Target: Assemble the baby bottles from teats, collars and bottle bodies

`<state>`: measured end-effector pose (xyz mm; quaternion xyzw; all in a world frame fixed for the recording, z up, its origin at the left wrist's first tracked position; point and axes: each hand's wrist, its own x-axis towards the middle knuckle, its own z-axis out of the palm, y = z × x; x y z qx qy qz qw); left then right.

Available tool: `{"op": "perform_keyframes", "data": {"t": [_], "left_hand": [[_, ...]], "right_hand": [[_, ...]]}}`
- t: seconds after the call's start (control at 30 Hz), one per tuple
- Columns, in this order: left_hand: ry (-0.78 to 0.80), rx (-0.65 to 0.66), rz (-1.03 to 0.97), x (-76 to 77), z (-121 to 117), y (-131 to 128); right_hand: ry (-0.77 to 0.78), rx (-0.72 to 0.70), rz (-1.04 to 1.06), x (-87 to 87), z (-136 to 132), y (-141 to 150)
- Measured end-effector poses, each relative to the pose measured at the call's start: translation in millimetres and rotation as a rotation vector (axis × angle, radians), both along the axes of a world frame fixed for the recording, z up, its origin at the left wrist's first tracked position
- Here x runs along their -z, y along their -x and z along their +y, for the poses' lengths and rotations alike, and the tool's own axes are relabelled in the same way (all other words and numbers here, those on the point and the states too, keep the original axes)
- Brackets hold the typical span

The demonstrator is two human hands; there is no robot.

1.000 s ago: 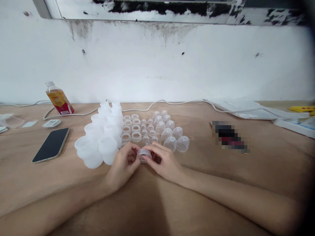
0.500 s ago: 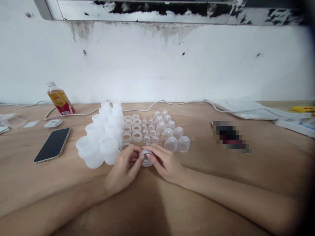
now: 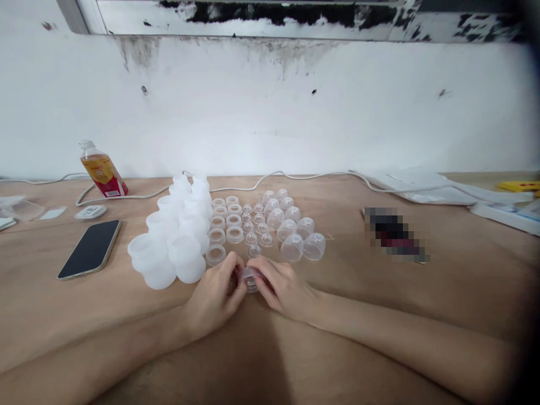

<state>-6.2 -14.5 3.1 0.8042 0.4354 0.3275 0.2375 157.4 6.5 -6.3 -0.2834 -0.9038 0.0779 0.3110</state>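
Between my two hands, low in the middle of the table, is a translucent baby bottle collar ring (image 3: 252, 285). My left hand (image 3: 219, 289) pinches its left side, and my right hand (image 3: 283, 286) pinches its right side. A thin clear piece spans the ring's top under my fingers; most of it is hidden. Just beyond my hands stand rows of loose collar rings (image 3: 216, 255) and clear bottle nipples (image 3: 265, 240). Frosted white baby bottles (image 3: 185, 253) stand to the left, and clear domed caps (image 3: 292, 247) lie to the right.
A phone (image 3: 90, 250) lies at left, near a small white device (image 3: 91, 212) and a drink bottle (image 3: 103, 171). A white cable (image 3: 253, 185) runs along the wall. At right are a blurred-out dark object (image 3: 394, 236) and plastic bags (image 3: 422, 188).
Both hands and the ring have come slightly toward me. My fingers have shifted over its top, and a collar ring and a nipple behind them are now more visible.
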Motion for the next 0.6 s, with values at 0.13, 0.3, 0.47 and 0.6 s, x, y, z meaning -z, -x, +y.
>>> {"op": "perform_keyframes", "data": {"t": [0.13, 0.3, 0.47, 0.6], "left_hand": [[-0.025, -0.034, -0.034, 0.6, -0.1, 0.6], [-0.012, -0.027, -0.077, 1.3, 0.1, -0.1], [0.017, 0.009, -0.125, 3.3, 1.6, -0.6], [0.037, 0.014, -0.125, 2.9, 1.6, -1.9]], "right_hand": [[0.015, -0.006, 0.017, -2.5, -0.2, -0.5], [0.019, -0.021, 0.101, -4.6, -0.4, -0.5], [0.028, 0.005, 0.056, -1.3, -0.1, -0.8], [0.025, 0.006, 0.008, 0.7, -1.6, -0.3]]}}
